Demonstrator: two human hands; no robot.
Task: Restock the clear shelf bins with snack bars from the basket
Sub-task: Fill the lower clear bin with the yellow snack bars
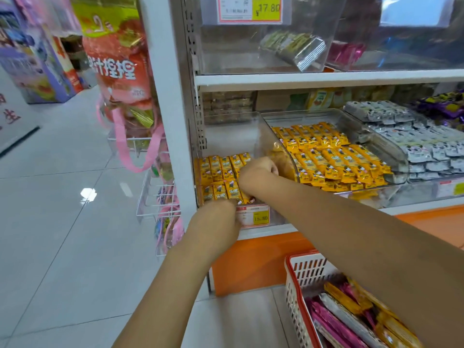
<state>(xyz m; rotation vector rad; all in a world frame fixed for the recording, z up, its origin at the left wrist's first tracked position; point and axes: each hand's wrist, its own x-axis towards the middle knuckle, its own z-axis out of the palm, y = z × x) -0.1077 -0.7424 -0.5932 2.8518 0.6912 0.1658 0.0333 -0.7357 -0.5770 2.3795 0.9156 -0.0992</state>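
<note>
Right hand (258, 172) curled over bars (216, 169) inside bin (233, 131), left hand (222, 213) at bin front, likely squaring rows to fit more; grasp of either unclear. Basket (292, 263) below-right of bin, stocked.

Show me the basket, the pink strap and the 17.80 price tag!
basket (313, 268): head view, on its white slotted wall.
pink strap (120, 144): head view, on the hanging loop.
17.80 price tag (266, 8): head view, on its yellow part.
</note>
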